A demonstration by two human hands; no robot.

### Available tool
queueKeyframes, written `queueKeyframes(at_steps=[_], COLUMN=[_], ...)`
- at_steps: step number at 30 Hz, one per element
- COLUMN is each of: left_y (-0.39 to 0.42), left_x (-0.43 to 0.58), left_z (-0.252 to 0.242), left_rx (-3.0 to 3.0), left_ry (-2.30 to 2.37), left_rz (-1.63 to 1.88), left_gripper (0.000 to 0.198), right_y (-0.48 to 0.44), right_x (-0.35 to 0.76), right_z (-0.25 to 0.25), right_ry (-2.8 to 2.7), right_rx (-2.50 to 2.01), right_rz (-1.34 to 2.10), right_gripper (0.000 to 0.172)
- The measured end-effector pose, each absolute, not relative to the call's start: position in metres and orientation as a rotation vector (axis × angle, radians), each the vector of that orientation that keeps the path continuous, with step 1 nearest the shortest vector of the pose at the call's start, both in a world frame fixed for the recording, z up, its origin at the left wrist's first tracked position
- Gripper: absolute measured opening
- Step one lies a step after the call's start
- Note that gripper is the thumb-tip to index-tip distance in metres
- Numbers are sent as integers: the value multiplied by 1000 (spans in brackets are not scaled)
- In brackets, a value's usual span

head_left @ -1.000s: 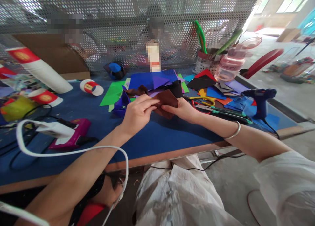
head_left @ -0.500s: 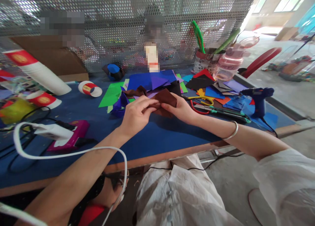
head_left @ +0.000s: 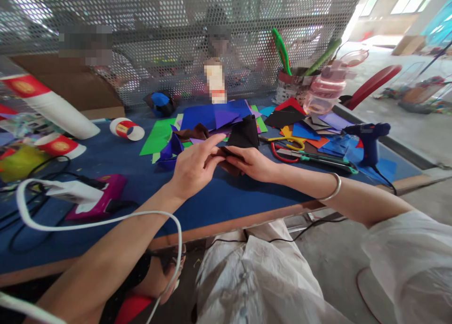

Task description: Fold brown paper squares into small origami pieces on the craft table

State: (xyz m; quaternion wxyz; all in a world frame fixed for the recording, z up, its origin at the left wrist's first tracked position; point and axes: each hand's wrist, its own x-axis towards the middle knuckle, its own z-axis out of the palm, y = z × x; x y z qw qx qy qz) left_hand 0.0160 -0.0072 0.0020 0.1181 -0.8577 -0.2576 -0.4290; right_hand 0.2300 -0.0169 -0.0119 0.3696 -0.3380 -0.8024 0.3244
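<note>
Between my two hands is a piece of brown paper point(head_left: 231, 168), mostly covered by my fingers. My left hand point(head_left: 194, 166) pinches its left side between thumb and fingers. My right hand point(head_left: 256, 164) grips the other side, fingers folded over the top. Just behind them lie black paper point(head_left: 243, 134), a crumpled brown piece point(head_left: 197, 132) and a folded dark-blue paper shape point(head_left: 171, 149). Blue sheets point(head_left: 199, 117) and a green sheet point(head_left: 158, 134) lie farther back on the table.
Yellow-handled scissors point(head_left: 293, 140), a green cutter point(head_left: 328, 160) and a blue glue gun point(head_left: 369, 138) are at the right. A pink bottle point(head_left: 325, 91) stands behind. At the left are paper cups point(head_left: 127, 129), a power strip point(head_left: 115, 187) and a white cable point(head_left: 106, 222).
The brown paper's raised flap has come down, and less of the sheet shows. My right fingers have closed over it, uncovering the black paper behind.
</note>
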Motion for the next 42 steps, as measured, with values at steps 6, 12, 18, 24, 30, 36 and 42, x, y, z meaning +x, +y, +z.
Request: queueKeyframes(at_steps=[6,12,18,24,30,36,42], left_y=[-7,-4,3,2,-4,9,16], left_x=[17,18,17,22,22,21,26], left_z=[9,13,8,3,4,-6,-16], left_rx=[-2525,-2738,-2622,-2822,-2950,-3085,-3255], left_ry=[-771,-901,-1276,-1214,-1172,-1328,-1317], left_rz=[-1258,-1243,-1446,-1375,-1193,-1394,-1568], left_gripper=[50,8,22,18,12,26,25], right_y=[-20,-19,-16,-13,-15,-15,-13], right_x=[233,232,231,230,230,227,225], right_z=[-7,-8,-8,-12,-11,-12,-17], right_ry=[-2201,-2200,-2017,-1970,-1938,-1805,-1881], right_rx=[-797,-889,-935,-1069,-1093,-943,-1008], right_rz=[818,796,871,740,660,878,914], right_gripper=[18,15,32,11,4,41,29])
